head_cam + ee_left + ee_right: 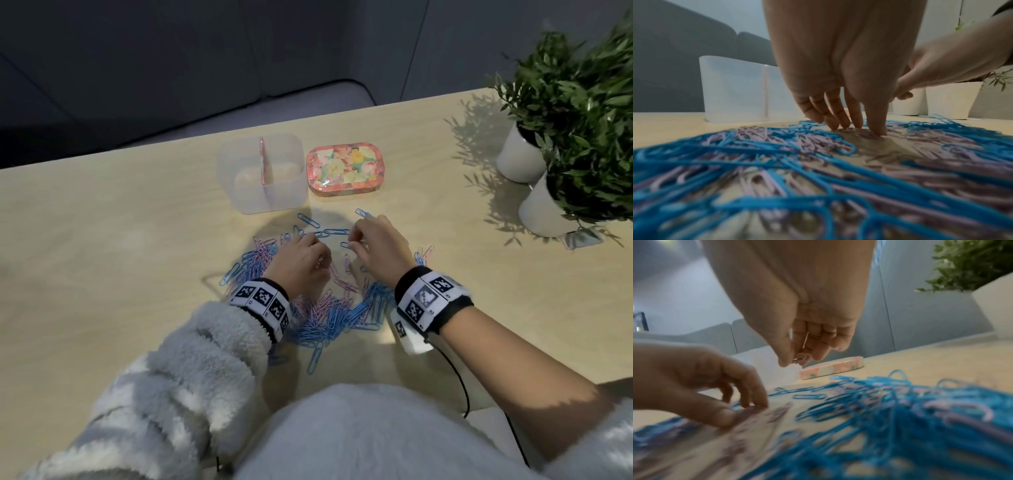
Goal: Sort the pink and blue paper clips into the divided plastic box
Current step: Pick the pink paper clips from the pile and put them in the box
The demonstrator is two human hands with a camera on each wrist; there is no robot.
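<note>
Your right hand [797, 331] pinches pink paper clips [802, 358] between thumb and fingers, just above the mixed pink and blue paper clip pile [337, 308]; your left hand [301, 262] presses straight fingertips [840, 125] onto the table beside it. Beyond both hands stands the divided plastic box [270, 202], with no clips visible in either compartment, and next to it a closed floral tin [344, 171]
</note>
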